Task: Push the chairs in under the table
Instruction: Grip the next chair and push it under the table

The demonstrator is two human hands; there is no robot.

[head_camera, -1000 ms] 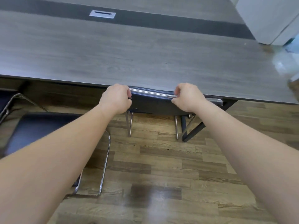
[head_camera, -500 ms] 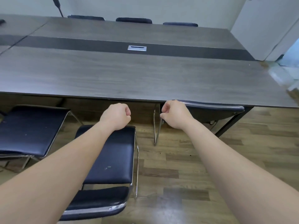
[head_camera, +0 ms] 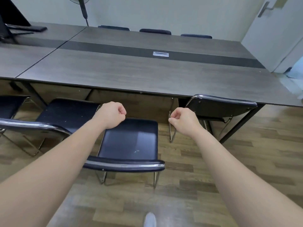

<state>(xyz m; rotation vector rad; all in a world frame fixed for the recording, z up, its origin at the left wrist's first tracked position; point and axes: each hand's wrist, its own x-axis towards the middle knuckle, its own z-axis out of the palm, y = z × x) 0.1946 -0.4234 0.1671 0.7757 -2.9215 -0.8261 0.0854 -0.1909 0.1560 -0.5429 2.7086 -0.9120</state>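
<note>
Both arms reach forward over a pulled-out chair (head_camera: 129, 141) with a dark padded seat and a chrome-trimmed backrest, which stands clear of the long grey wood-grain table (head_camera: 131, 69), its seat front near the table's near edge but not under it. The left hand (head_camera: 111, 114) is curled into a loose fist above the far left corner of that seat, holding nothing; the right hand (head_camera: 183, 119) is likewise curled and empty, hanging over bare floor just right of the seat. To the right, a pushed-in chair (head_camera: 219, 106) sits with its backrest close against the table edge, its seat beneath the top. To the left, a second pulled-out chair (head_camera: 65, 112) stands out from the table, its chrome back rail crossing the lower left, and a further chair (head_camera: 11, 104) shows at the left edge. A strip of wood-plank floor (head_camera: 188, 161) lies open between the middle chair and the pushed-in one, and more open floor spreads behind the middle chair toward the camera. Under the table ahead of the middle chair, a brown panel closes the far side. Three chair backs (head_camera: 155, 31) line the table's far edge. A silver cable hatch (head_camera: 160, 54) sits in the table's dark centre strip. No writing or brand can be read anywhere.
</note>
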